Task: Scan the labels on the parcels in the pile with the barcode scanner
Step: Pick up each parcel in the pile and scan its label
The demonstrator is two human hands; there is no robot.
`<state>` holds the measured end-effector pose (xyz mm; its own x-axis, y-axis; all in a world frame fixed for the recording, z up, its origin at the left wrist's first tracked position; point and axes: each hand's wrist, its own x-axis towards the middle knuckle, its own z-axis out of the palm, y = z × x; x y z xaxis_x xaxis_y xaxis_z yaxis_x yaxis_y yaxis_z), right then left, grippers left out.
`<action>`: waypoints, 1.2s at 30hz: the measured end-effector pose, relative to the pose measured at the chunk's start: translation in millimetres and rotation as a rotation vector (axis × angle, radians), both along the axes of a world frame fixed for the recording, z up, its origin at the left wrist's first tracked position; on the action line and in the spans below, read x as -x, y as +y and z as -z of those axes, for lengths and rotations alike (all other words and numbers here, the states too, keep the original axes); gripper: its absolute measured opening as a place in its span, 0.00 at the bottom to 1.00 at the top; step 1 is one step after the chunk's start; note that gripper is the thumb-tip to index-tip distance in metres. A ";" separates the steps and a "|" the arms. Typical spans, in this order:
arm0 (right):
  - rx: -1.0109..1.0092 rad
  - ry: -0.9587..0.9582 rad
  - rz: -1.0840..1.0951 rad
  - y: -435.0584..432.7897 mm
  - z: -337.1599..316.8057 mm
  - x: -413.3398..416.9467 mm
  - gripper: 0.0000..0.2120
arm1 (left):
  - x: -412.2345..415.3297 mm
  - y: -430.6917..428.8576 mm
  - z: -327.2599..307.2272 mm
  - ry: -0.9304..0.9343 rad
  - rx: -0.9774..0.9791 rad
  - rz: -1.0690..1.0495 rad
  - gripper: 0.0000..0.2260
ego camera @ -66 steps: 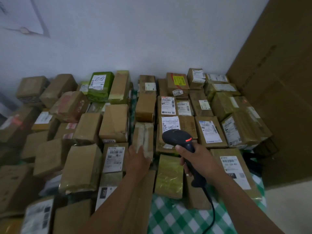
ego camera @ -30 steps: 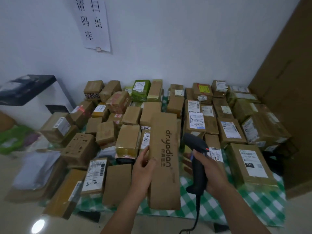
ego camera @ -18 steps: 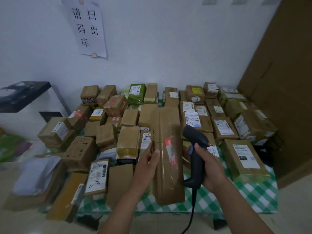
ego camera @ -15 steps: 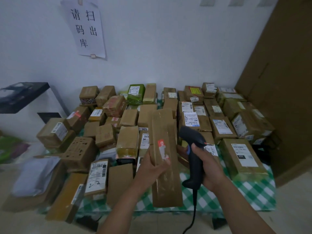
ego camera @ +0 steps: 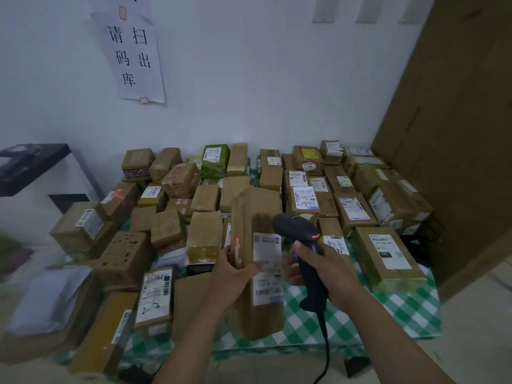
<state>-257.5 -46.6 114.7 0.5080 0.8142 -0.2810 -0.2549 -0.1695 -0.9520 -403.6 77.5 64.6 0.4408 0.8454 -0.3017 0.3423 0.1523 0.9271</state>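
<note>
My left hand (ego camera: 231,275) grips a long brown parcel (ego camera: 256,214) by its left edge and holds it upright above the table's front. A white shipping label (ego camera: 267,268) with barcodes faces me on that parcel. My right hand (ego camera: 328,270) holds a black barcode scanner (ego camera: 297,231) by its handle, just right of the label, with its head beside the label's top. The scanner's cord (ego camera: 325,347) hangs down. Behind lies the pile of taped cardboard parcels (ego camera: 205,199), many with white labels.
The parcels cover a table with a green-white checked cloth (ego camera: 399,311). A paper sign (ego camera: 133,51) hangs on the white wall. A brown door (ego camera: 457,134) stands at the right. A dark-topped white cabinet (ego camera: 30,164) and more packages (ego camera: 47,297) sit at the left.
My left hand has turned the long parcel so that its white label now faces me. The scanner has stayed beside it in my right hand. The view has tilted up slightly.
</note>
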 end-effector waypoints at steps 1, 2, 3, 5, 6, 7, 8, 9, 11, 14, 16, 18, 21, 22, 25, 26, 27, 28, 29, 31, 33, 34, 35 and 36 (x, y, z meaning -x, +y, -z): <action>0.008 -0.025 0.012 -1.6 -0.8 -2.7 0.10 | 2.8 4.1 0.4 -0.011 0.010 -0.016 0.33; 0.013 -0.042 0.018 -3.4 -1.6 -5.1 0.09 | 6.0 8.0 0.3 -0.027 0.020 -0.033 0.32; 0.013 -0.059 0.013 -5.3 -2.1 -7.8 0.10 | 9.8 12.1 1.4 -0.057 0.036 -0.055 0.29; 0.019 -0.095 -0.013 -7.5 -3.5 -11.7 0.11 | 17.1 19.9 3.9 -0.139 0.082 -0.112 0.25; 0.025 -0.123 -0.030 -8.3 -5.4 -12.8 0.12 | 20.5 23.5 4.6 -0.186 0.113 -0.148 0.26; 0.034 -0.163 -0.053 -8.9 -7.6 -13.7 0.12 | 23.5 27.6 5.5 -0.234 0.144 -0.183 0.26; 0.049 -0.207 -0.081 -9.7 -9.7 -14.7 0.12 | 26.3 31.6 5.6 -0.288 0.164 -0.213 0.25; 0.066 -0.248 -0.119 -10.4 -12.0 -15.4 0.12 | 28.7 36.3 4.2 -0.317 0.165 -0.240 0.24; 0.103 -0.319 -0.200 -12.4 -16.8 -15.5 0.12 | 33.0 46.3 3.8 -0.311 0.125 -0.281 0.24; 0.170 -0.439 -0.297 -14.6 -20.3 -14.5 0.08 | 36.1 59.2 3.9 -0.247 0.059 -0.315 0.29; 0.215 -0.517 -0.330 -15.0 -20.7 -13.2 0.06 | 36.5 64.4 2.4 -0.203 0.008 -0.332 0.30; 0.231 -0.550 -0.338 -15.7 -21.5 -12.5 0.05 | 36.1 67.3 -0.2 -0.179 -0.051 -0.347 0.31; 0.234 -0.559 -0.354 -17.8 -24.2 -12.3 0.05 | 35.5 69.3 -2.0 -0.163 -0.096 -0.351 0.33; 0.238 -0.560 -0.363 -18.5 -24.9 -12.3 0.05 | 35.0 68.9 -2.3 -0.160 -0.107 -0.350 0.33; 0.249 -0.568 -0.378 -19.8 -24.8 -12.0 0.06 | 33.3 66.9 -2.3 -0.164 -0.121 -0.335 0.32; 0.249 -0.569 -0.377 -20.1 -24.4 -11.9 0.06 | 32.6 66.1 -2.5 -0.172 -0.122 -0.333 0.31; 0.249 -0.570 -0.376 -20.4 -23.9 -11.7 0.06 | 32.0 64.9 -2.6 -0.177 -0.125 -0.329 0.31; 0.246 -0.571 -0.376 -20.9 -23.5 -11.6 0.06 | 31.5 63.8 -2.8 -0.184 -0.124 -0.329 0.32; 0.243 -0.571 -0.376 -21.6 -23.1 -11.7 0.05 | 31.3 62.4 -3.9 -0.186 -0.125 -0.323 0.32; 0.234 -0.559 -0.374 -22.9 -22.6 -11.6 0.05 | 30.6 60.3 -4.6 -0.183 -0.136 -0.312 0.32; 0.229 -0.543 -0.374 -24.3 -22.1 -11.2 0.06 | 29.9 58.5 -5.5 -0.189 -0.144 -0.305 0.32; 0.229 -0.536 -0.374 -24.9 -21.6 -11.2 0.06 | 29.4 57.6 -5.2 -0.192 -0.142 -0.301 0.32; 0.230 -0.530 -0.372 -25.6 -21.3 -11.3 0.07 | 29.0 56.5 -4.6 -0.189 -0.141 -0.291 0.32; 0.229 -0.524 -0.367 -26.5 -20.4 -11.9 0.07 | 28.2 55.5 -3.8 -0.183 -0.135 -0.284 0.33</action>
<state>-245.6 -73.1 135.1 0.3259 0.9093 -0.2588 0.3427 -0.3688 -0.8640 -431.9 133.0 68.4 0.2192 0.9686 -0.1173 0.1309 0.0899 0.9873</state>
